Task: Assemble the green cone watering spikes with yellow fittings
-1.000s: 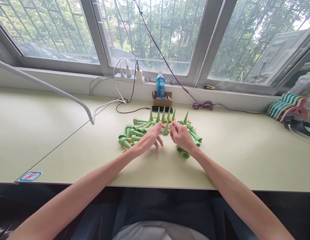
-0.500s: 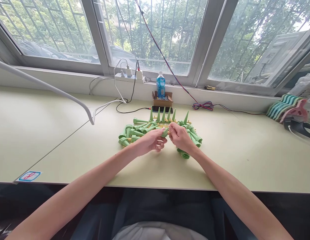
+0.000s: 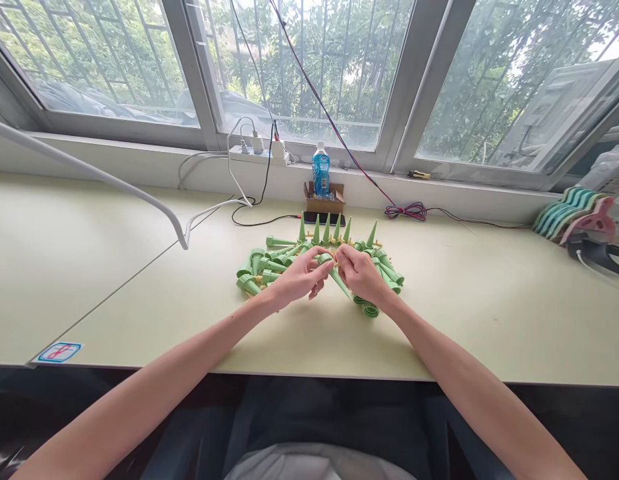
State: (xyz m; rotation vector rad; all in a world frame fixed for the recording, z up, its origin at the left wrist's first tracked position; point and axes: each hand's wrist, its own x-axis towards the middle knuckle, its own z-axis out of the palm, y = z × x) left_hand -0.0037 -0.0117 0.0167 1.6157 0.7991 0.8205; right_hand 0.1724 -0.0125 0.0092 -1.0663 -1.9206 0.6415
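Both hands meet over the middle of a pale green table [image 3: 139, 300]. My left hand [image 3: 299, 280] and my right hand [image 3: 362, 275] pinch the same green cone spike [image 3: 338, 280], which slants down toward me between them. A small yellow part seems to sit at its top end, near my fingertips. A pile of the same green cone spikes [image 3: 264, 263] lies to the left of my left hand. More green spikes [image 3: 389, 270] and green rings [image 3: 369, 310] lie beside my right hand. Several spikes stand upright in a row [image 3: 326, 230] behind my hands.
A blue bottle [image 3: 320, 171] stands in a small cardboard box [image 3: 324, 200] by the window sill. A dark phone [image 3: 322, 218], cables and a power strip [image 3: 259, 153] lie behind the spikes. A white cable [image 3: 114, 183] crosses the left. Stacked teal and pink items [image 3: 574, 213] sit at the far right.
The spike held between my hands has turned from pointing up to slanting down toward me. My left fingers went from spread to curled, then to a pinch.
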